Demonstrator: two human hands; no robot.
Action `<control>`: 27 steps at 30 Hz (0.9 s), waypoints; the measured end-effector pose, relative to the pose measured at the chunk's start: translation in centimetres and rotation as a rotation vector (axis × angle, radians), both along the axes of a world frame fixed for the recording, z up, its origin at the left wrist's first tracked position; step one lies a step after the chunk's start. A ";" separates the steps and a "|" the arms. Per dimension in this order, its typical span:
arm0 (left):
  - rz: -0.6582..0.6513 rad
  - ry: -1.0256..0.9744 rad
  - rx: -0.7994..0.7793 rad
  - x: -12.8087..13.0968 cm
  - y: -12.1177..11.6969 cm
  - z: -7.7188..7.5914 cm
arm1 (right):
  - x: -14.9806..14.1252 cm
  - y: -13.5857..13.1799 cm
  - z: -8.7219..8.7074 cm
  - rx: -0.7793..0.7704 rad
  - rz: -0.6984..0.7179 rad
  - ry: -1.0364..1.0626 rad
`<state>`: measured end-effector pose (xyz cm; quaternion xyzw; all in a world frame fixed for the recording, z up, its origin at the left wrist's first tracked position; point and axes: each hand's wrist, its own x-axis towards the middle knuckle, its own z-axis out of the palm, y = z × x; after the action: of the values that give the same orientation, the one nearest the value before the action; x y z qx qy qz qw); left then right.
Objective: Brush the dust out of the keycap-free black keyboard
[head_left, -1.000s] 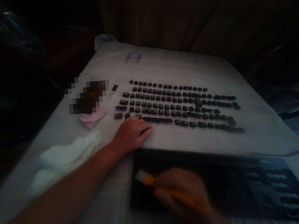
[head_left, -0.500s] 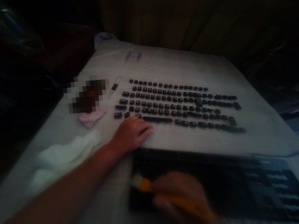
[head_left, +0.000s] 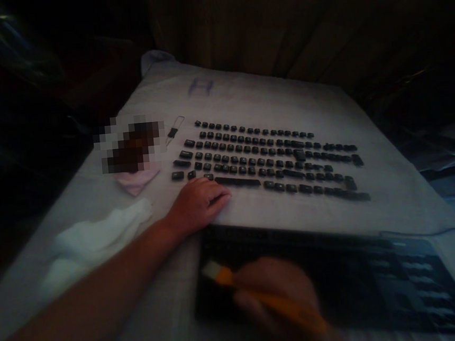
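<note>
A black keyboard base [head_left: 340, 277] with its keys removed lies near me on a white cloth [head_left: 245, 94]. My right hand [head_left: 278, 298] is closed round an orange-handled brush [head_left: 224, 276], whose pale bristles rest on the base's left end. My left hand [head_left: 198, 202] lies on the cloth just beyond the base's far left corner, fingers curled loosely and pressed down, with nothing seen in them. Several black keycaps [head_left: 266, 159] are laid out in rows beyond it, and the long space bar [head_left: 236, 181] is right by my fingertips.
A crumpled white cloth [head_left: 94, 240] lies at the left, with a small pink cloth [head_left: 136, 181] beyond it beside a blurred dark object. A wire keycap puller [head_left: 174, 130] lies left of the key rows. The surroundings are dark.
The brush tip has shifted slightly back and forth over the left end of the keyboard base. My left hand has stayed in place.
</note>
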<state>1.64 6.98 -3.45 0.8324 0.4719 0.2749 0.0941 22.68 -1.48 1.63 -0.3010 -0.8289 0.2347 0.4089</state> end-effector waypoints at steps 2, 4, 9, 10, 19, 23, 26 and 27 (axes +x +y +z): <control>0.000 -0.001 0.007 0.0 0.0 0.0 | 0.1 0.0 0.0 0.002 -0.008 -0.013; 0.001 0.003 0.002 0.1 0.0 0.0 | 0.1 -0.1 -0.1 -0.002 -0.016 -0.028; 0.002 0.002 -0.001 0.1 0.0 0.0 | 0.0 -0.3 -0.5 -0.027 -0.039 -0.019; 0.001 0.000 0.000 0.0 0.0 0.0 | 0.0 -0.3 -0.6 -0.029 -0.041 -0.012; 0.002 -0.010 -0.006 0.0 0.0 0.0 | -0.1 -0.2 -0.7 -0.064 -0.012 0.004; 0.005 0.004 -0.016 0.0 0.1 -0.1 | -0.1 -0.3 -0.8 -0.088 0.009 0.029; 0.004 0.011 -0.016 0.0 0.1 -0.1 | -0.1 -0.4 -0.8 -0.111 0.024 0.050; 0.004 0.009 -0.016 0.0 0.1 -0.1 | -0.1 -0.5 -0.8 -0.117 0.032 0.054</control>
<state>1.65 7.10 -3.55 0.8318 0.4765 0.2674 0.0982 22.63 -1.95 0.82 -0.3048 -0.8072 0.2974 0.4088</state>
